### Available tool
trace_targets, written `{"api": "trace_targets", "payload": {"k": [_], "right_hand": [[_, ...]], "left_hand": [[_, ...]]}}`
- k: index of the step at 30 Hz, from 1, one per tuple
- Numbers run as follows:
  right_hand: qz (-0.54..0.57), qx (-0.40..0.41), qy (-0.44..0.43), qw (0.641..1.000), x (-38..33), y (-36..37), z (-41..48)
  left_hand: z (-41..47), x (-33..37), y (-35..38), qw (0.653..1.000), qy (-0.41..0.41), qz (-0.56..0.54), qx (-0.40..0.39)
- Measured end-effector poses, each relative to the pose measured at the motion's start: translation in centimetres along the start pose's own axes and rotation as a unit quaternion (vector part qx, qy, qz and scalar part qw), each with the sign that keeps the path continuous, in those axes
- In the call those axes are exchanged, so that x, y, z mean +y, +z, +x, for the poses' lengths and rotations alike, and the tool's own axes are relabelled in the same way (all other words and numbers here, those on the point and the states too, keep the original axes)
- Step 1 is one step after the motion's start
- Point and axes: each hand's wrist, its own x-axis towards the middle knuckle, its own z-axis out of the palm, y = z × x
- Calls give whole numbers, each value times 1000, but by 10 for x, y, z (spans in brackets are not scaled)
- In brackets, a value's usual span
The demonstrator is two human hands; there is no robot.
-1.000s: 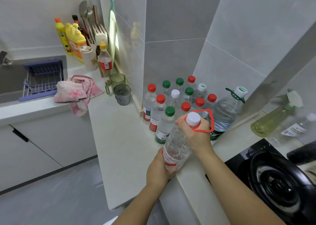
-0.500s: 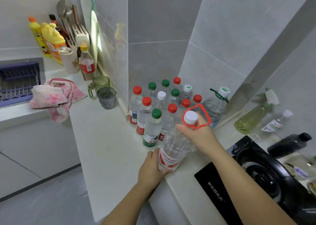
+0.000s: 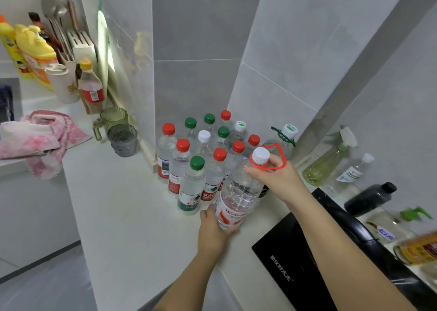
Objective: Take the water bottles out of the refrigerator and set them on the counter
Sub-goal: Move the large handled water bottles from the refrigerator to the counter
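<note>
One bottle [image 3: 238,192], base in left hand [image 3: 212,226]

The bottle [image 3: 238,192] I hold is at the near right edge of the cluster of bottles [image 3: 191,185], which fills the far corner of the counter [image 3: 118,216]. My left hand [image 3: 212,230] holds its base, my right hand [image 3: 279,178] its neck. A handled jug [image 3: 287,133] stands behind it. The stove [image 3: 295,263] lies to the right, two cups [image 3: 122,140] and a towel [image 3: 40,140] to the left.
</note>
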Motion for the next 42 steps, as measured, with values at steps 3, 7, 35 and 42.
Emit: {"api": "trace_targets", "payload": {"k": [3, 7, 35, 42], "right_hand": [[11, -22, -11, 1000, -2, -1, 7], [12, -38, -7, 999, -4, 0, 22], [257, 53, 293, 919, 117, -10, 21], [273, 55, 291, 915, 123, -9, 27]], "left_hand": [[5, 5, 6, 1000, -13, 5, 26], [14, 15, 12, 998, -35, 7, 50], [28, 19, 5, 984, -84, 152, -35], [27, 23, 7, 984, -100, 142, -29]]}}
